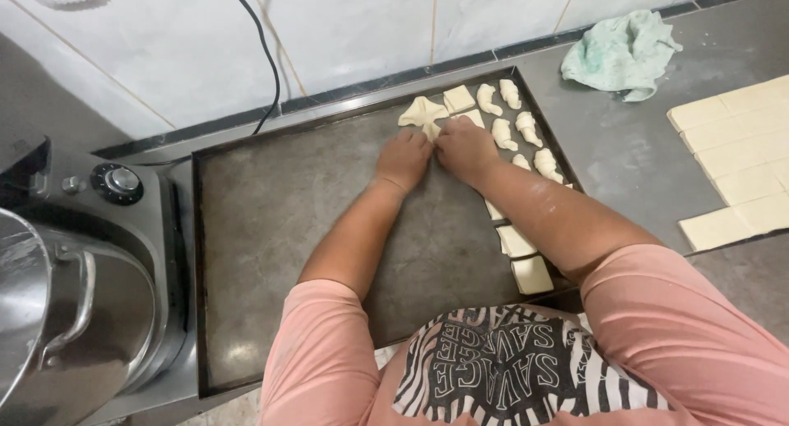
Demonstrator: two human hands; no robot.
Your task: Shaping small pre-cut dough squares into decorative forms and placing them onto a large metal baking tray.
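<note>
Head view shows two bare arms reaching up from six o'clock over a dark baking tray (271, 229). Both hands meet near the tray's twelve o'clock edge. The left hand (403, 157) has its fingers curled down, pinching the bottom corner of a flat dough piece (422, 113). The right hand (465, 150) sits just beside it, knuckles up, fingers bent and pressing on the same corner. Each grip is nearly closed on the dough, though the fingertips are partly hidden.

The dough piece lies flat on the tray at twelve o'clock from the hands. It looks like a star with pointed corners, and its long axis runs from twelve o'clock down to six o'clock, with one point under the fingers.

At two o'clock from the hands, rolled dough pieces (516, 118) lie in rows on the tray. A small dough square (459, 98) is just beside the star piece. More squares (524, 261) lie on the tray's three o'clock edge, partly hidden by the right arm.

Off the tray, on the grey surface (633, 155), a green cloth (622, 52) sits at one o'clock. A cut dough sheet (735, 159) lies at three o'clock. A metal mixer with a bowl (57, 303) stands at nine o'clock.
</note>
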